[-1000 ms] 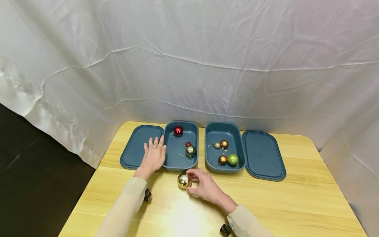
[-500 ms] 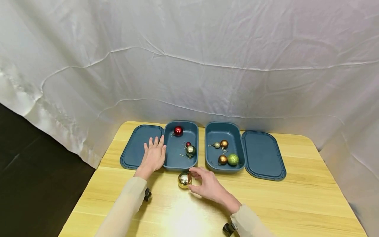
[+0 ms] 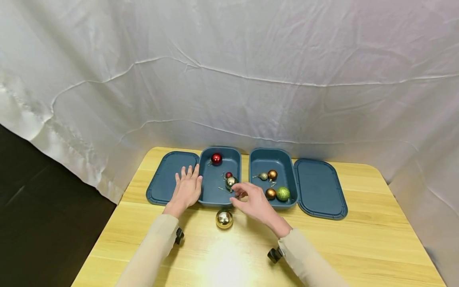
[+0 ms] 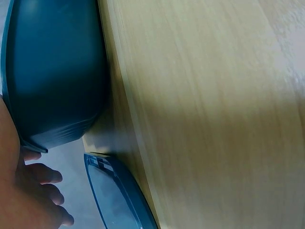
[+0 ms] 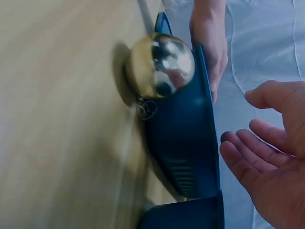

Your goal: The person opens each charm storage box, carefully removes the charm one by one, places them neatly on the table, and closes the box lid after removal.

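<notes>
My left hand [image 3: 187, 189], fingers spread, lies at the left rim of the left blue box [image 3: 211, 183], over part of the left lid [image 3: 163, 179]. My right hand [image 3: 252, 201] hovers over that box's near right corner. In the right wrist view, the right fingers [image 5: 248, 157] and thumb are apart with nothing between them. On the table just in front of the left box sits a shiny gold Christmas bauble [image 3: 224, 219], away from both hands. Inside the left box lie a red bauble [image 3: 216, 159], a small red bauble [image 3: 228, 175] and a dark gold bauble [image 3: 231, 182].
The right blue box [image 3: 290, 175] contains a green glittery bauble [image 3: 283, 194], two copper baubles [image 3: 272, 174] and a small pale gold one. Beside it lies the right lid [image 3: 320, 189]. A pale curtain [image 3: 251, 99] hangs behind the wooden table [image 3: 358, 247].
My right hand has come off the gold bauble and moved up and forward to the box's near corner. The bauble stays on the table; the left hand has not moved.
</notes>
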Demonstrator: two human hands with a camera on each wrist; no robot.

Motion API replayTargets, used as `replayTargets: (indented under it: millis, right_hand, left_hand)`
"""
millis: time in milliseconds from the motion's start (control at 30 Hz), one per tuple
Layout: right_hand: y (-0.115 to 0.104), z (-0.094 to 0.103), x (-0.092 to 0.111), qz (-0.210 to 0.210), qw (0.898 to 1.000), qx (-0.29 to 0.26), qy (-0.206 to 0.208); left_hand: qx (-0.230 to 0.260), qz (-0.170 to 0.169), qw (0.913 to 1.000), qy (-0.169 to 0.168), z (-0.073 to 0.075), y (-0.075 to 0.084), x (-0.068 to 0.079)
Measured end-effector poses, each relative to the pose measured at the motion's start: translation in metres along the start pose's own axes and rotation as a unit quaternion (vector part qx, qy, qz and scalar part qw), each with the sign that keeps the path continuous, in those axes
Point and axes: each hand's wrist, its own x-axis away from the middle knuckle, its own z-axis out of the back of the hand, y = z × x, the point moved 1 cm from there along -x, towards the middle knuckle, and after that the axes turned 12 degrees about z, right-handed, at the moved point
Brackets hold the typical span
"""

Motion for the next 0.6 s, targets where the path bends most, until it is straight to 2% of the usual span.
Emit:
replayTargets:
  millis: [167,300,600]
  right_hand:
    - [0.007,-0.002,-0.019,-0.019,1.000,0.004,0.001]
    - [0.015,-0.009,-0.031,-0.045,0.999,0.027,0.000]
    - [0.026,-0.020,-0.043,-0.019,0.996,0.083,-0.001]
  left_hand:
    - [0.003,0.000,1.0000,0.001,0.001,0.001,0.000]
    - [0.002,-0.001,1.0000,0.003,0.001,0.001,0.000]
    - [0.000,-0.001,1.0000,0.004,0.001,0.001,0.000]
